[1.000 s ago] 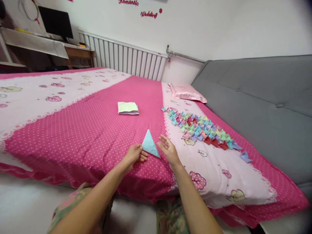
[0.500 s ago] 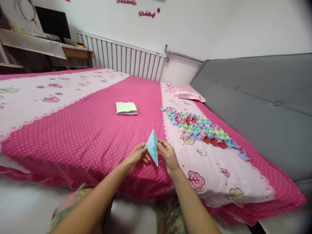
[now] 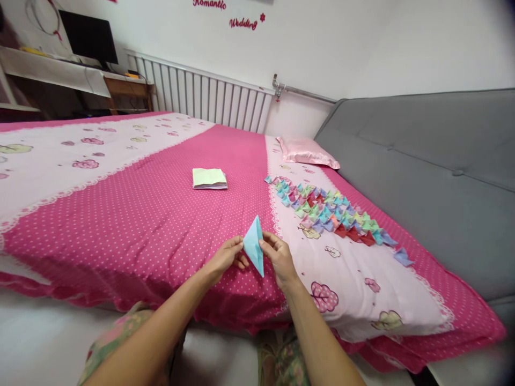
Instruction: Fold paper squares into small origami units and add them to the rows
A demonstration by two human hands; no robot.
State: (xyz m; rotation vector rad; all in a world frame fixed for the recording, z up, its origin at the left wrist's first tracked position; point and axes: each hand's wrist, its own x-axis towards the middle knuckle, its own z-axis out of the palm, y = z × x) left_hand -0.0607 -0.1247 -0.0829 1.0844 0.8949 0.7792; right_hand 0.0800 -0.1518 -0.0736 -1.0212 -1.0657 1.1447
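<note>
A light blue folded paper (image 3: 253, 247), pointed at its top and bottom, is held upright between my two hands above the near edge of the bed. My left hand (image 3: 228, 256) pinches its left corner between thumb and fingers. On the opposite side, my right hand (image 3: 278, 256) grips the right edge, the thumb pressed on the near face and fingers behind. Several small folded paper boats (image 3: 333, 209) in many colours stand in rows on the bed to the right. Beyond my hands lies a stack of paper sheets (image 3: 210, 178) with a pale green one on top.
The bed has a pink dotted and white patterned cover (image 3: 153, 214). A pink pillow (image 3: 308, 152) lies at the back, beside the grey padded headboard (image 3: 426, 155). A white radiator (image 3: 205, 91) lines the wall. At the far left a monitor (image 3: 89, 38) stands on a desk.
The blue paper has turned slightly and shifted a little to the right and down. My right thumb now lies over its near face. Both hands keep hold of it.
</note>
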